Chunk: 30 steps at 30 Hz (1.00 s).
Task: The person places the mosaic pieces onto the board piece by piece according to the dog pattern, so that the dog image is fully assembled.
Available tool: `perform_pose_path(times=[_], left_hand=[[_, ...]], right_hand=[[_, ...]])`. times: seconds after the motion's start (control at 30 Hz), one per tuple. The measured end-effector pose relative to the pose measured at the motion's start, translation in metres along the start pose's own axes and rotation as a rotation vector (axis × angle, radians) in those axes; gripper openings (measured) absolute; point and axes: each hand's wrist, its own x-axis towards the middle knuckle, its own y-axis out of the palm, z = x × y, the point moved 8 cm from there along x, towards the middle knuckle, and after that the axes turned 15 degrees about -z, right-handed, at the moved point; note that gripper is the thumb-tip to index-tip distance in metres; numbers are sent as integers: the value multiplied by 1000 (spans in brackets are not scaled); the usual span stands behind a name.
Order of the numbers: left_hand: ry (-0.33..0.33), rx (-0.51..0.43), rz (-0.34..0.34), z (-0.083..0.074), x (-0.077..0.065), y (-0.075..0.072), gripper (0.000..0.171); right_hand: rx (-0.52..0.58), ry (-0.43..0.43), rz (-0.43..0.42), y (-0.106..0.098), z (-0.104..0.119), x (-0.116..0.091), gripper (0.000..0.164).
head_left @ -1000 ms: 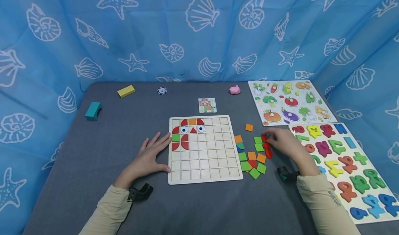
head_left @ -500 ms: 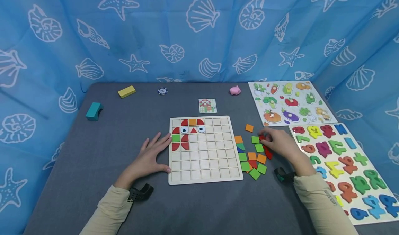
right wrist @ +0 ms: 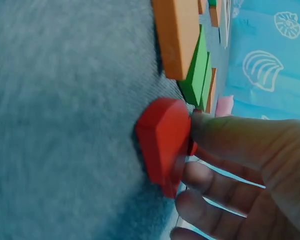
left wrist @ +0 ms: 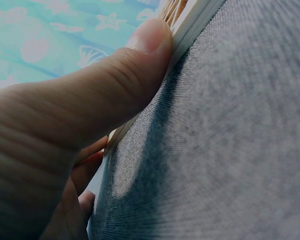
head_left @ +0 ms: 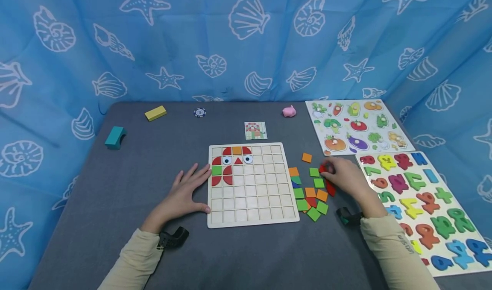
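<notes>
A wooden grid board [head_left: 250, 202] lies mid-table, with red, green and orange tiles and two eye tiles [head_left: 227, 160] in its upper-left cells. My left hand [head_left: 184, 194] rests spread along the board's left edge; in the left wrist view the thumb [left wrist: 145, 45] touches the edge. Right of the board, my right hand [head_left: 347, 177] has its fingers curled at a group of red tiles [head_left: 330, 188]. In the right wrist view, a red tile [right wrist: 192, 146] shows between thumb and fingers, mostly hidden, behind a nearer red curved tile [right wrist: 165, 135].
Loose green tiles [head_left: 313, 214] and orange tiles [head_left: 306, 157] lie between board and right hand. A picture card [head_left: 255, 130] is behind the board. A vegetable puzzle [head_left: 369, 127] and a number puzzle [head_left: 419, 238] lie right. Further back are a pink pig [head_left: 289, 111], poker chip [head_left: 200, 112] and yellow block [head_left: 155, 113].
My right hand has moved slightly left among the red tiles, and a green tile beside it has shifted left. The left hand has stayed on the board's edge.
</notes>
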Motion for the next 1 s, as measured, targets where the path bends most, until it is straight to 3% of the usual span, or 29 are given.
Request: perform_pose_path(times=[0.27,0.43,0.7,0.83,1.0], left_hand=[[-5,11,15,2,0,1,105],[-14,14,19,2,0,1,105],[-2,17,9,1,0,-1,105],[4,27,11,1,1,0,105],[12,22,3,4,1,1,105]], right_hand=[[-41,30,-61,-4,10,5,25],[3,-66,-111,-2,61,11,24],[1,-284,-87,30,161,27,13],[-36,-313,-49,45,186,32,10],[-82,-324,-3,58,196,37,13]])
